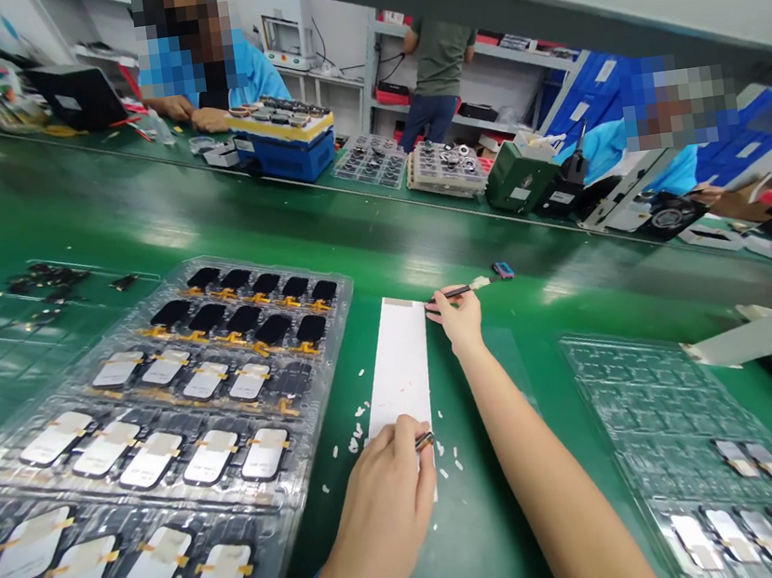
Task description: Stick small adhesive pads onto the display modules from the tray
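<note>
My left hand [388,500] is closed over the lower part of a white paper strip [401,362], gripping a small flat piece [423,440] with a dark, shiny edge; the fingers hide most of it. At the strip's far end, my right hand [461,319] pinches a thin dark tool that looks like tweezers [455,293], its tip by the strip's upper right corner. Tiny white scraps [356,438] lie scattered on both sides of the strip. Left of my hands, a clear tray [329,371] holds rows of small screens, some black, others white-backed with orange tabs.
On the right lies another clear tray [626,409] with several white-backed pieces near its lower end. A small blue-and-pink item [503,270] sits beyond my right hand. Across the green bench [264,215] are a blue box [295,155], stacked trays and people. A white post [764,332] juts in at right.
</note>
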A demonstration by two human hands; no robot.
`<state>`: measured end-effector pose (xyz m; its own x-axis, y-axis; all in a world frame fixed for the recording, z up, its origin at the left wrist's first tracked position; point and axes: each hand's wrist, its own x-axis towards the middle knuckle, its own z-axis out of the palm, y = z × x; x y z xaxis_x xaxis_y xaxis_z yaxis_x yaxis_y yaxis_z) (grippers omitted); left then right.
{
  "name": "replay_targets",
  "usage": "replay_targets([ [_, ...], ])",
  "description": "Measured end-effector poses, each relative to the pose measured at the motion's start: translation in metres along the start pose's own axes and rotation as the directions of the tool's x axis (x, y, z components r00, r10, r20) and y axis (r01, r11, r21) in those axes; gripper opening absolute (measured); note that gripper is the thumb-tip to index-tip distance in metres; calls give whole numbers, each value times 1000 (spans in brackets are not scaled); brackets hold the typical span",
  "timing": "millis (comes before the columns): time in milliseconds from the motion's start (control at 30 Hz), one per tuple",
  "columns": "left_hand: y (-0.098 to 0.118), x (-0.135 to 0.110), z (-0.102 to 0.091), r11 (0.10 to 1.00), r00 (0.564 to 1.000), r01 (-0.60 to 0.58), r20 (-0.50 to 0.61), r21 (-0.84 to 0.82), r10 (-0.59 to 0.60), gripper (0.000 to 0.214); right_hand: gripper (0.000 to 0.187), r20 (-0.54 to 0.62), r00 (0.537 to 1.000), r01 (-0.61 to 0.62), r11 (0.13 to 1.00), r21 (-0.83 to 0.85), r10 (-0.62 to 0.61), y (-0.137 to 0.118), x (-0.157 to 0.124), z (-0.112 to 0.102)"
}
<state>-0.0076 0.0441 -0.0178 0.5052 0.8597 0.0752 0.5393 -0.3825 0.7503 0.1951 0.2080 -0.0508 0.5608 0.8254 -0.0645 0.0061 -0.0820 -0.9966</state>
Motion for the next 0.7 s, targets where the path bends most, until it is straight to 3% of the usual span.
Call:
replay_targets([
  [133,2,1,-2,999,1000,17,16,-28,-16,15,34,0,1000,8,1000,3,-8,-2,-2,-2],
  [400,2,1,-1,999,1000,15,-4,-37,-15,13,34,43,999,3,999,-52,-1,0,-5,17],
  [700,0,1,-1,998,999,29,16,-53,-28,14,32,79,997,11,990,-139,0,-2,-4,23],
])
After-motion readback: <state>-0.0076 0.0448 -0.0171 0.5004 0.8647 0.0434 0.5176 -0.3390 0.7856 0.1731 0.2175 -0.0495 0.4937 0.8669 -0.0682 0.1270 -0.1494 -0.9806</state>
